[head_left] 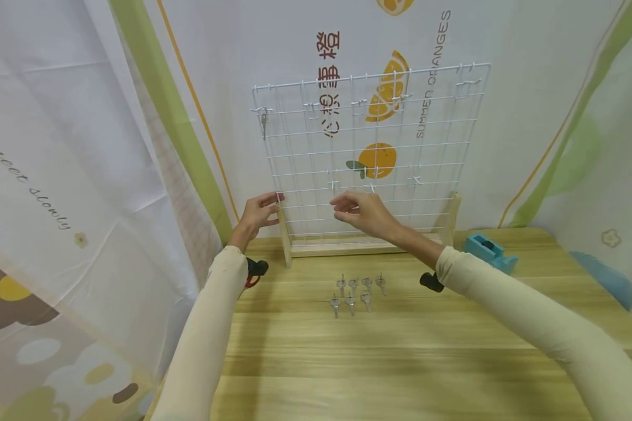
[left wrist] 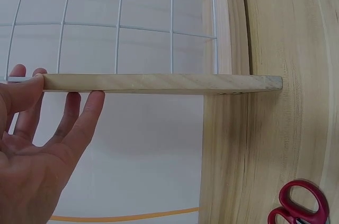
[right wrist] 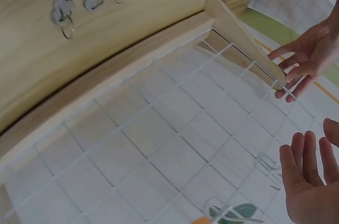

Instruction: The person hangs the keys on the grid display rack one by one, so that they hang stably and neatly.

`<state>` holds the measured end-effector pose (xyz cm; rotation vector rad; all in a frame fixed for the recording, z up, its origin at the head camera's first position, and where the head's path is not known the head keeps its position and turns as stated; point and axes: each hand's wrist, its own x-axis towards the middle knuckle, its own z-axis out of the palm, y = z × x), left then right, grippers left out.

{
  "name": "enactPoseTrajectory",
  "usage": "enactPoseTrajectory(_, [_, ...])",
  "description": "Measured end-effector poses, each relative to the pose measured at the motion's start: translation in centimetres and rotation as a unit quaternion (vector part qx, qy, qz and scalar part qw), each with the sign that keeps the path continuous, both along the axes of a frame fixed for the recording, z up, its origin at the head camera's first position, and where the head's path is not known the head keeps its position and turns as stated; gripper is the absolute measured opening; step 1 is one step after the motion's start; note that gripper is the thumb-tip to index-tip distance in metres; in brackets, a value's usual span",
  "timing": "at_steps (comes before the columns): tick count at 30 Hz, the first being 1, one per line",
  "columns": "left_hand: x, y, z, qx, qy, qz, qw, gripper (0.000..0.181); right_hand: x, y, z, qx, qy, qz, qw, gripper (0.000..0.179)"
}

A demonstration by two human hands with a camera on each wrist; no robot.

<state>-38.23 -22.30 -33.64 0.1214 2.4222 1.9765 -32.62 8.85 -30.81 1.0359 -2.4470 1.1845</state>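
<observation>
A white wire grid rack [head_left: 316,155] stands upright in a wooden base [head_left: 342,250]. My left hand [head_left: 259,213] holds the top of the rack's left wooden upright [left wrist: 159,82], thumb and fingers on either side of its tip. In front of the grid's lower middle, my right hand [head_left: 366,211] hovers with loosely bent fingers and nothing in them; in the right wrist view its fingers [right wrist: 311,163] look relaxed. One key [head_left: 264,126] hangs from the upper left hook. Several more keys [head_left: 350,303], with small rings, lie in two rows on the table before the rack.
White hooks [head_left: 415,180] sit along the grid's upper part and lower middle. Red-handled scissors [left wrist: 303,203] lie left of the base. A blue tape dispenser [head_left: 487,252] stands to its right on the wooden table [head_left: 400,362]. Printed curtains [head_left: 210,52] hang behind and beside.
</observation>
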Motion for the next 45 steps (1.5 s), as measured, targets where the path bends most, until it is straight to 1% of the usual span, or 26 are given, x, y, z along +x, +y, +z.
enactPoseTrajectory(5, [0.0, 0.1, -0.3, -0.003, 0.007, 0.002, 1.0, 0.04, 0.0, 0.7, -2.4, 0.009, -0.012, 0.001, 0.9999, 0.023])
enactPoseTrajectory(11, [0.1, -0.3, -0.4, -0.005, 0.008, 0.012, 0.9999, 0.04, 0.0, 1.1, -5.5, 0.015, -0.008, 0.009, 0.9998, 0.021])
enactPoseTrajectory(17, [0.1, -0.5, -0.5, -0.005, 0.01, 0.007, 0.9999, 0.04, -0.2, 1.4, -8.8, 0.023, -0.018, 0.014, 0.9995, 0.018])
enactPoseTrajectory(20, [0.0, -0.4, -0.4, -0.004, 0.009, 0.006, 0.9999, 0.039, -0.4, 1.4, -10.2, 0.018, -0.016, 0.019, 0.9995, 0.017])
enactPoseTrajectory(23, [-0.1, -0.4, -0.3, -0.003, 0.006, 0.004, 1.0, 0.039, -0.5, 1.5, -11.3, 0.018, -0.024, 0.012, 0.9995, 0.018])
enactPoseTrajectory(26, [-0.1, -0.5, -0.2, 0.001, -0.001, 0.002, 1.0, 0.04, -0.5, 1.6, -12.3, 0.028, -0.037, 0.0, 0.9989, 0.02])
enactPoseTrajectory(30, [0.2, -0.4, 0.3, 0.004, -0.01, -0.002, 0.9999, 0.041, -0.5, 1.7, -13.5, 0.044, -0.052, -0.012, 0.9976, 0.021])
enactPoseTrajectory(34, [0.7, -0.2, 1.0, 0.005, -0.018, -0.007, 0.9998, 0.042, -0.6, 1.5, -14.8, 0.058, -0.056, -0.012, 0.9966, 0.021])
enactPoseTrajectory(36, [0.8, -0.1, 1.2, 0.006, -0.019, -0.007, 0.9998, 0.042, -0.6, 1.4, -15.4, 0.063, -0.064, -0.01, 0.996, 0.023])
enactPoseTrajectory(39, [0.7, 0.0, 0.9, 0.005, -0.014, -0.003, 0.9999, 0.041, -0.5, 1.2, -15.8, 0.066, -0.072, -0.012, 0.9951, 0.025])
enactPoseTrajectory(45, [0.1, 0.0, -0.1, -0.002, 0.011, 0.002, 0.9999, 0.04, 0.1, 0.6, -16.0, 0.081, -0.07, -0.028, 0.9939, 0.027])
